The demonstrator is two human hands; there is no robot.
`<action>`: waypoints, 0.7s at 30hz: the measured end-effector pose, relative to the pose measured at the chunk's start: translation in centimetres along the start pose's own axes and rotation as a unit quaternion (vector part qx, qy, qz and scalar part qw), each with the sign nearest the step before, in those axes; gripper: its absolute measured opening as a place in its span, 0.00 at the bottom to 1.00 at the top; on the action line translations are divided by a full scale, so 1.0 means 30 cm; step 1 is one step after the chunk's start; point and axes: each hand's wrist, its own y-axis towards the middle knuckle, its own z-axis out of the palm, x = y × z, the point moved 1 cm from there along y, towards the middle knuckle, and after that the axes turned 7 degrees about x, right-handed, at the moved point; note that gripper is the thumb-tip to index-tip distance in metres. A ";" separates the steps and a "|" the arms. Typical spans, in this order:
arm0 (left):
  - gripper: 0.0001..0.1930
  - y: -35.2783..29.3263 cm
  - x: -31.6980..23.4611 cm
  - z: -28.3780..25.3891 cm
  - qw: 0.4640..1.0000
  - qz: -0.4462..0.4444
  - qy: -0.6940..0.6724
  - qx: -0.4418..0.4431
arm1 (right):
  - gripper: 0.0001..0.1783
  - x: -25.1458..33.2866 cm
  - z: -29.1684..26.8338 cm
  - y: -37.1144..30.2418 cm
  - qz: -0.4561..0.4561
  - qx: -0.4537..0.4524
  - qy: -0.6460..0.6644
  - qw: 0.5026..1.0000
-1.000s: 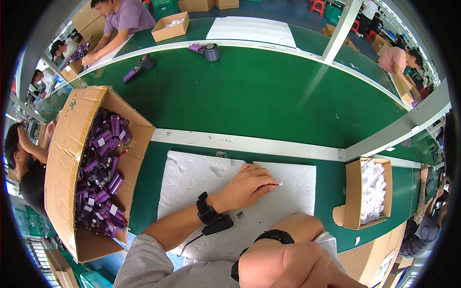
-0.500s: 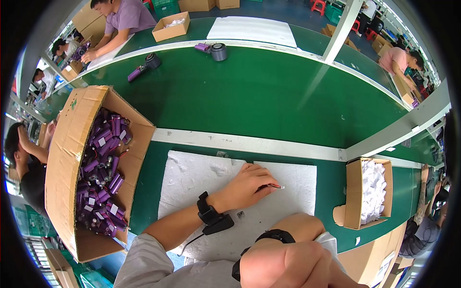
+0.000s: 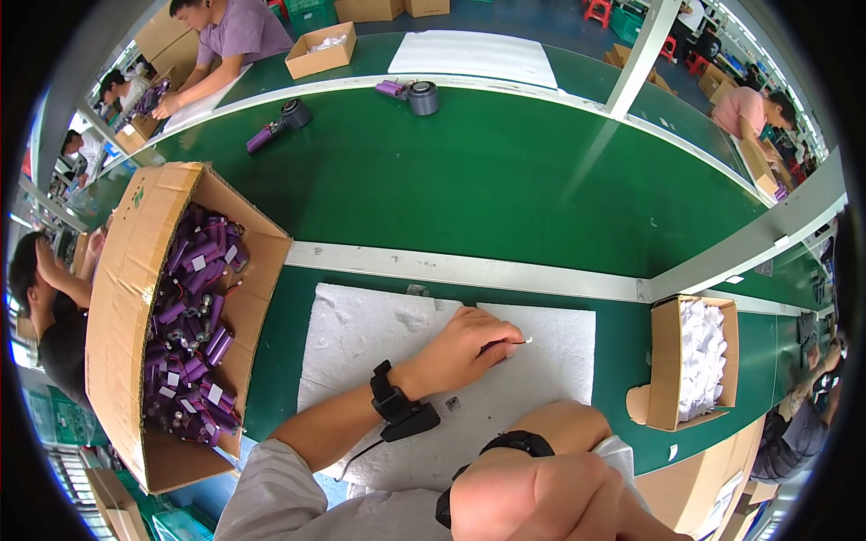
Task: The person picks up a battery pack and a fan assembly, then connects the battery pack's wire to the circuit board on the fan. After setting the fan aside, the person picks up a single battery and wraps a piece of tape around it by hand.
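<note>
Left hand [image 3: 462, 350], one: fingers curled, thumb and forefinger clamped on a white-tipped lead [image 3: 528, 340]. A light pinch, we judge, serves best: no tug on the thin wire, tip kept clear. The lead sits at the thumb side, its tip projecting rightward past the fingertips, over a white foam board [image 3: 352, 361]; what more the palm covers, we cannot say for certain. Right hand [image 3: 550, 491], one: bent, in the near foreground, well apart from the lead; whether it grips anything, we cannot tell. Right, on the green bench [image 3: 621, 352]: small carton [image 3: 665, 365], white pieces [image 3: 700, 361] within. Left: large open carton [image 3: 135, 270], purple cylinder packs [image 3: 191, 343] inside.
</note>
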 end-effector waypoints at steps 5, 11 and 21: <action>0.05 0.001 -0.002 0.001 1.000 -0.001 -0.013 0.012 | 0.27 -0.026 -0.007 0.019 -0.077 -0.029 -0.044 0.996; 0.05 -0.003 0.008 0.006 1.000 -0.001 -0.007 -0.001 | 0.36 0.025 -0.051 0.072 0.140 0.056 0.048 0.987; 0.07 -0.008 0.017 0.010 1.000 -0.023 -0.006 0.002 | 0.37 0.013 -0.037 0.094 0.156 0.076 0.028 0.984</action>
